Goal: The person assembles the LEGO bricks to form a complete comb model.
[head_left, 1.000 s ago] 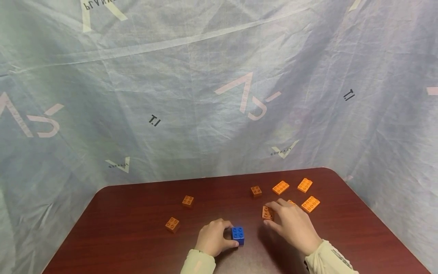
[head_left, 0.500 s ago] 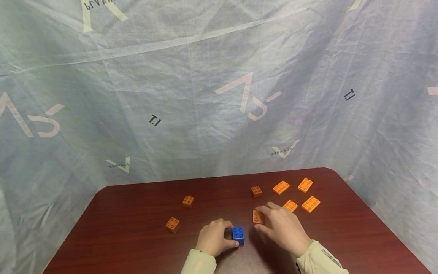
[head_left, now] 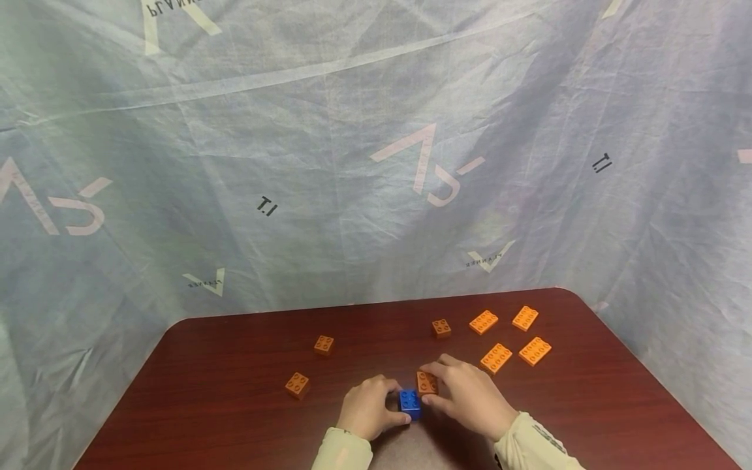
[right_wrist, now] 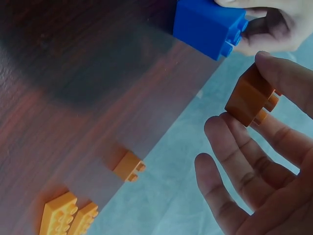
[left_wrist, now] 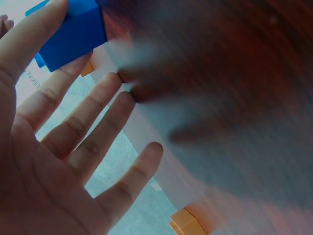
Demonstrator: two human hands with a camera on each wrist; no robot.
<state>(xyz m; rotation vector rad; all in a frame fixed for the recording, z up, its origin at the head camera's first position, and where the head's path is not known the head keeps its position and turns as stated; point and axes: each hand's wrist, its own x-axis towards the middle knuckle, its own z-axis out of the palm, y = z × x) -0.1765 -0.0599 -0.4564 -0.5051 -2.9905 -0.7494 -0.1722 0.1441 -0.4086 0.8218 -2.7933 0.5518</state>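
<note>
Standing farthest left: front-left brick (head_left: pixel 297 386), orange, studs up on the dark red table (head_left: pixel 223 411), untouched.
Rear-left brick (head_left: pixel 324 345): orange, studs up, farther back and slightly to the right, untouched.
Left hand (head_left: pixel 370 406): thumb and forefinger pinch the blue block (head_left: pixel 409 405) by its sides; remaining fingers extended, holding nothing.
Blue block handling: judged light, stiff and hard to damage; smooth walls may slip under a careless pinch. Sound hold: two opposite walls, below the studs, leaving the top uncovered.
Held orange brick (head_left: pixel 427 383): just right of the blue block and slightly behind it; the right wrist view shows a gap between them. It appears raised off the table.
Held brick handling: judged very light, rigid plastic, little risk of breakage, some risk of twisting between fingertips. Sound hold: opposite walls, fingertips clear of studs and underside.
Rear brick (head_left: pixel 441 328): orange, studs up, well behind the hands, untouched.
Right hand (head_left: pixel 470 395): thumb opposes fingers across the held orange brick, grasping it near the fingertips; outer fingers spread, carrying nothing.
Flat orange plates (head_left: pixel 496 358): four, at right, studs up, lying apart, untouched; judged thin and light, best taken by the edges.
</note>
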